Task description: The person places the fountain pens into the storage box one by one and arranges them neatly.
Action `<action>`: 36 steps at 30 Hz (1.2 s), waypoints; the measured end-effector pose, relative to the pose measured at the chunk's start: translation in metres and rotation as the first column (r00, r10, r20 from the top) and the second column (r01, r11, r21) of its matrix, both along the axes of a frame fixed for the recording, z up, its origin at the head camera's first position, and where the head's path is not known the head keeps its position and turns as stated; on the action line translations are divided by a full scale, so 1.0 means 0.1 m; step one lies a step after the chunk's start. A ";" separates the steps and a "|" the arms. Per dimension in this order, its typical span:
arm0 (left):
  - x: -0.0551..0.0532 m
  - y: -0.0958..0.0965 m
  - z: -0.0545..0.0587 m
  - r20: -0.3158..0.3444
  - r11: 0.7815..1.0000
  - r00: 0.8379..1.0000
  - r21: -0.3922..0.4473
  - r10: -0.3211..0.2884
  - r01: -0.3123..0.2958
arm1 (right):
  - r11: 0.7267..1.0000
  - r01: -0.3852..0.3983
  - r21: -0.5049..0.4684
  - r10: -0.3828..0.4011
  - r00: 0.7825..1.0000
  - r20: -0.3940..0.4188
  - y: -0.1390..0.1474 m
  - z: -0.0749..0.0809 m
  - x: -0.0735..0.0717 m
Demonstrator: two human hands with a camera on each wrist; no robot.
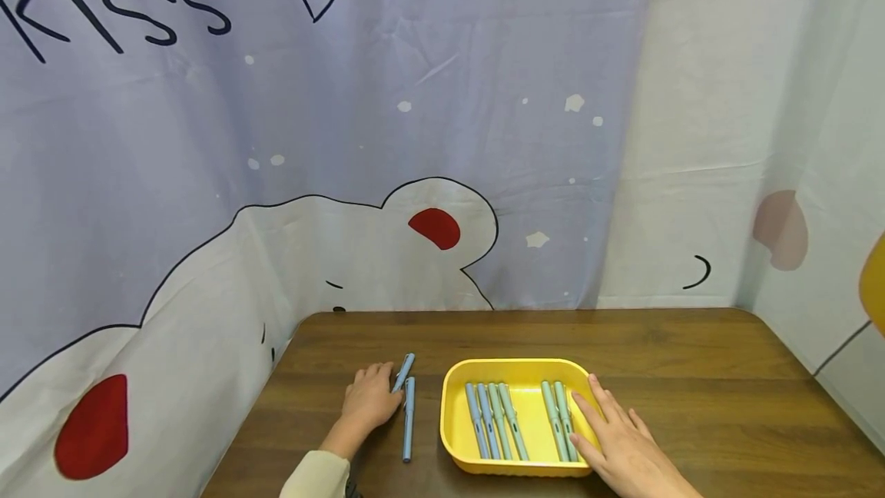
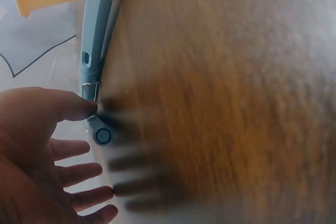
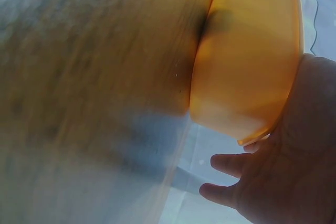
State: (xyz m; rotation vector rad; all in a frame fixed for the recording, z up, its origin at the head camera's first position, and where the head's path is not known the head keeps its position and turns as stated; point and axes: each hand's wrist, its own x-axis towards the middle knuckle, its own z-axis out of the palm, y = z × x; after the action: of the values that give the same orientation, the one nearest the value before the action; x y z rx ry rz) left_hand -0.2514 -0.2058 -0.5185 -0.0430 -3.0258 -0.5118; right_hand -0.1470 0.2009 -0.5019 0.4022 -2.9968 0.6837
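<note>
My left hand lies low over the table with its fingers spread, beside two blue pens. In the left wrist view its thumb is at the clip end of the nearer pen; whether they touch is hard to tell. The other pen shows its round end just past the thumb. A yellow tray stands right of these pens. My right hand rests at the tray's right rim, fingers extended. Inside the tray lie two blue pens, two green pens beside them, and two green pens at the right.
The brown wooden table extends right of and behind the tray. A printed curtain hangs along the table's far edge and both sides.
</note>
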 end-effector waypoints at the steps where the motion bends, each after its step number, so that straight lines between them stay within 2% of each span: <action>1: -0.01 0.00 -0.01 -0.008 1.000 1.000 -0.006 -0.001 0.001 | 1.000 0.000 0.001 0.000 1.000 -0.012 0.00 0.00 0.00; 9: -0.04 0.00 -0.02 -0.074 1.000 0.997 -0.022 -0.008 0.006 | 1.000 0.000 0.006 0.000 1.000 -0.026 -0.01 0.01 0.00; 18: -0.07 -0.03 0.04 -0.084 0.999 0.996 -0.040 -0.030 0.026 | 1.000 0.005 0.006 -0.005 0.999 -0.036 -0.01 -0.01 0.00; 21: -0.07 -0.06 0.06 -0.072 1.000 0.997 -0.027 -0.014 0.012 | 1.000 0.003 0.003 -0.003 0.999 -0.036 -0.01 -0.02 0.00; 24: -0.06 -0.11 0.07 -0.052 1.000 0.999 0.025 0.018 -0.016 | 1.000 0.001 -0.005 -0.001 1.000 -0.027 -0.01 -0.04 0.01; 28: -0.05 -0.18 0.11 -0.026 0.989 0.999 0.144 0.033 -0.029 | 1.000 -0.002 -0.015 0.002 1.000 -0.015 -0.01 -0.05 0.01; 30: -0.05 -0.19 0.13 -0.004 0.973 1.000 0.229 0.030 -0.028 | 1.000 -0.001 -0.014 0.001 1.000 -0.013 -0.01 -0.05 0.01; 33: -0.05 -0.20 0.15 0.016 0.936 1.000 0.351 0.020 -0.024 | 1.000 0.001 -0.011 -0.001 1.000 -0.014 0.00 -0.05 0.01; 36: -0.06 -0.19 0.16 0.008 0.908 1.000 0.419 0.014 -0.016 | 1.000 0.002 -0.007 -0.002 1.000 -0.014 0.00 -0.04 0.00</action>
State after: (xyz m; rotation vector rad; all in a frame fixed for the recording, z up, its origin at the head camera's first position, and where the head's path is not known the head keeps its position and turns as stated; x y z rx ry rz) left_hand -0.2570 -0.2244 -0.5022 0.0063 -2.8437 -1.1481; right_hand -0.1472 0.2009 -0.5055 0.4024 -2.9804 0.6875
